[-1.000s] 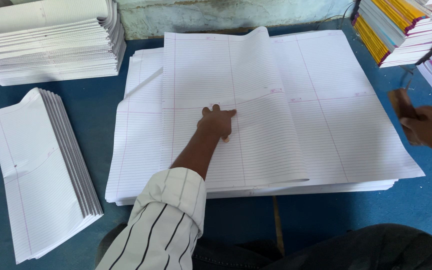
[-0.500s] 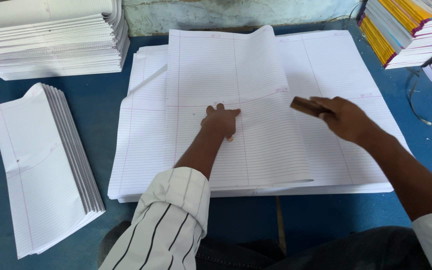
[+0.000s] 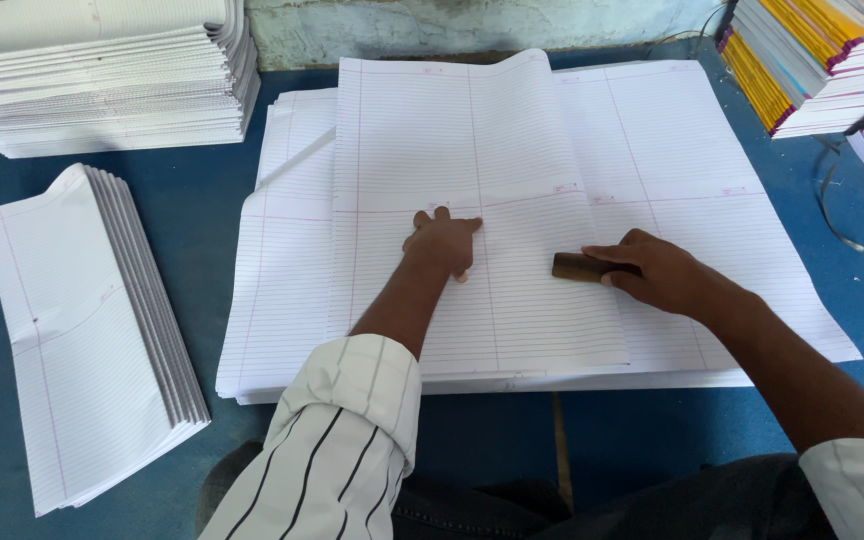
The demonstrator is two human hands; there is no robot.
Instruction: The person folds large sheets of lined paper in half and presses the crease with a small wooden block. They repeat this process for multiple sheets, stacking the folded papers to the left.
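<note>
Left hand (image 3: 442, 243) lies flat, fingers spread, on the folded sheet (image 3: 472, 200); right hand (image 3: 657, 272) grips a wooden block (image 3: 577, 266) at the sheet's right edge.

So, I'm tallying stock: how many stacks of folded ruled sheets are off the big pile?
2: one fanned stack at left, one taller stack top left. Others may be hidden.

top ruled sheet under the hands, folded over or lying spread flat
Folded over. The top ruled sheet covers only half the stack, its right edge a doubled crease where the right hand presses a wooden block.
</note>
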